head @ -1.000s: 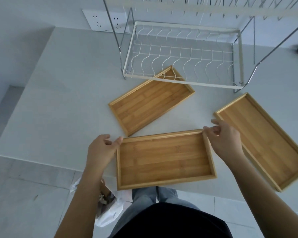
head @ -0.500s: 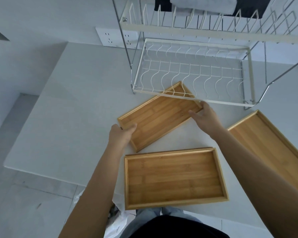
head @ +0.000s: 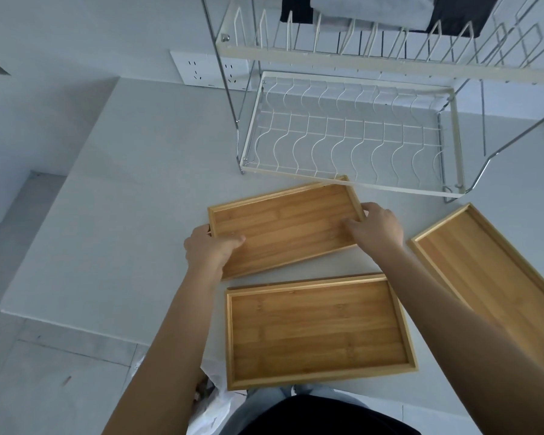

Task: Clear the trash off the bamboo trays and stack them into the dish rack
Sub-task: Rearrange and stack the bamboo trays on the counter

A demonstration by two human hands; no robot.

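Observation:
Three bare bamboo trays lie on the white table. The far tray (head: 289, 227) sits just in front of the dish rack. My left hand (head: 209, 251) grips its left short edge, thumb inside the rim. My right hand (head: 376, 229) grips its right short edge. The near tray (head: 318, 331) lies flat at the table's front edge, untouched. The right tray (head: 496, 277) lies angled, partly hidden by my right forearm. The white wire dish rack (head: 349, 183) stands behind, its lower tier holding nothing.
The rack's upper tier (head: 374, 58) overhangs the lower one, with a dark and grey folded cloth behind it. A wall socket (head: 201, 69) sits left of the rack. A white plastic bag (head: 214, 400) lies on the floor below the table's front edge.
My hands left the near tray and moved forward to the far tray. They have taken hold of its two short ends and turned it closer to square with the rack.

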